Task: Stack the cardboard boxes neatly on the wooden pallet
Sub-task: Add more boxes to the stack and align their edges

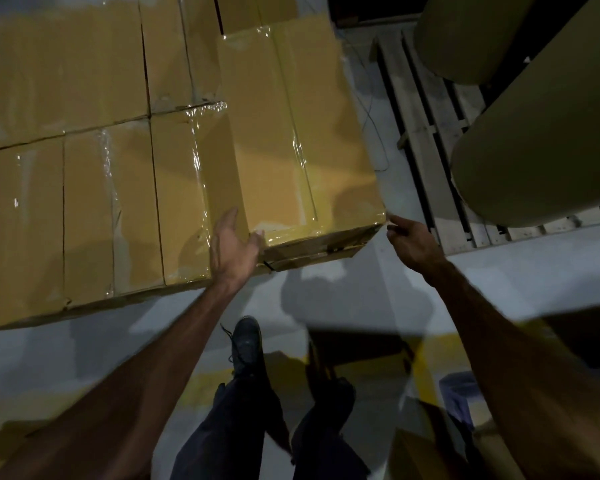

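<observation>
A taped brown cardboard box (291,133) lies on top of the stack at its right end, higher than the boxes beside it. My left hand (231,244) is open, its fingers straight against the box's near left corner and the thumb on the taped front edge. At the box's near right corner my right hand (409,240) has loosely curled fingers, the fingertips just at the corner, holding nothing. Several more taped boxes (94,209) form a flat layer to the left. The pallet under the stack is hidden.
A bare wooden pallet (426,143) lies on the floor to the right, with large brown paper rolls (534,143) over it. A thin cable (371,109) runs along the floor between. My legs and a dark shoe (246,344) stand on the grey floor with yellow markings.
</observation>
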`<action>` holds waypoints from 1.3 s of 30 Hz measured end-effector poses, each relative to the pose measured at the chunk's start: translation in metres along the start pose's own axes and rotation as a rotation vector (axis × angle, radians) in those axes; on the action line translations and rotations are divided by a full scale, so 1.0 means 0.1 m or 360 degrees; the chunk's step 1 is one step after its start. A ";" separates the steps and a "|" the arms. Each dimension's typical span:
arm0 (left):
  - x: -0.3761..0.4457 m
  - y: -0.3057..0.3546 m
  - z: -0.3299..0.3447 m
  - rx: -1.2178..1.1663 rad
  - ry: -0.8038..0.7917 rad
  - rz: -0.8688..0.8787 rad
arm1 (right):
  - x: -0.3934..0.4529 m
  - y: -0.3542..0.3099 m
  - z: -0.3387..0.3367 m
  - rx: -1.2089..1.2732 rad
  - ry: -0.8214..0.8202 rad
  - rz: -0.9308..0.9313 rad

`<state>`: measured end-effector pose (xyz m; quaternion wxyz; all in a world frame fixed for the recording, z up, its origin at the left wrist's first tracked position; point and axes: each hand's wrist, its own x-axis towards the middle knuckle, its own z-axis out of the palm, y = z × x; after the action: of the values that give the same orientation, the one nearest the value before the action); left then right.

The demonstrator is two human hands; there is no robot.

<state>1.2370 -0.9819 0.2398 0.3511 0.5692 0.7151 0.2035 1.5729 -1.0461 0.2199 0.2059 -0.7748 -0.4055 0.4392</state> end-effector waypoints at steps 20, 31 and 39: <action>2.26 1.12 0.24 0.1099 -0.0508 0.0898 | 1.66 -1.50 -0.16 0.0077 0.0066 0.0195; 3.33 1.46 0.41 0.1206 -0.0419 0.0896 | 2.91 -1.64 -0.20 0.0278 0.0023 0.0385; 3.75 1.99 0.74 0.1302 -0.0387 0.0962 | 3.87 -1.83 -0.18 0.0443 -0.0286 0.0494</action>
<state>1.3853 -0.5775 0.2258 0.1061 0.8603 0.4941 -0.0679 1.6163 -0.6250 0.1543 0.2039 -0.7497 -0.2337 0.5846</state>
